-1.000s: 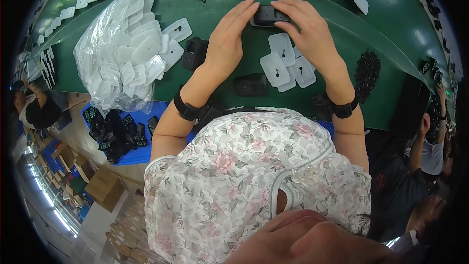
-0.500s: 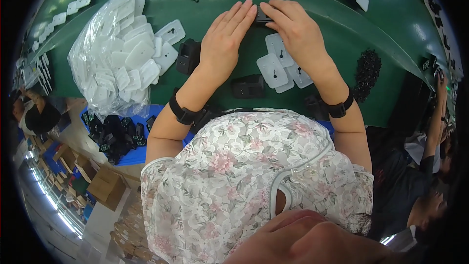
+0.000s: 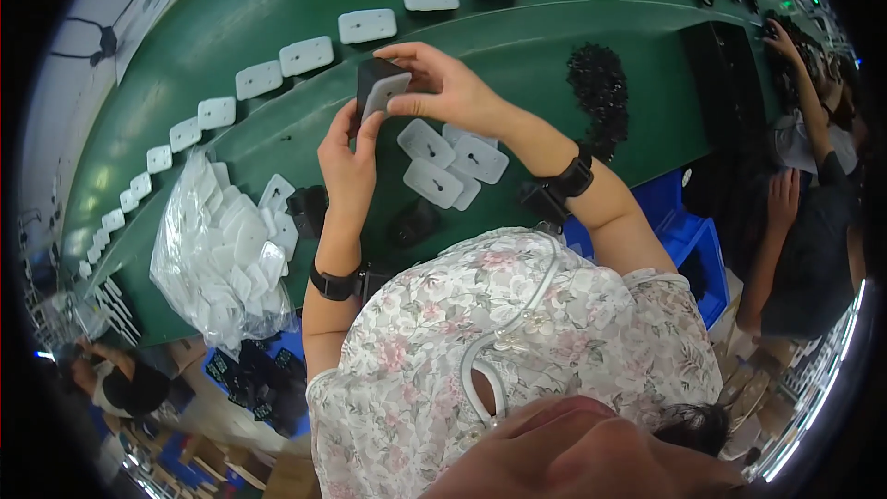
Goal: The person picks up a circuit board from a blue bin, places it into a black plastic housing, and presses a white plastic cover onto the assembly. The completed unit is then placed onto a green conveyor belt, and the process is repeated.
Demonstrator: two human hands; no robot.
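Bag of clear plastic, filled with white rounded-rectangular plates, lies leftmost. Your left hand pinches the lower end of a black, box-shaped plastic unit, one face covered by a white rounded plate. It tilts between both hands over the green table, neither hand nearer; its long axis seems to slant up and rightward. Your right hand grasps its upper end, thumb against the plate.
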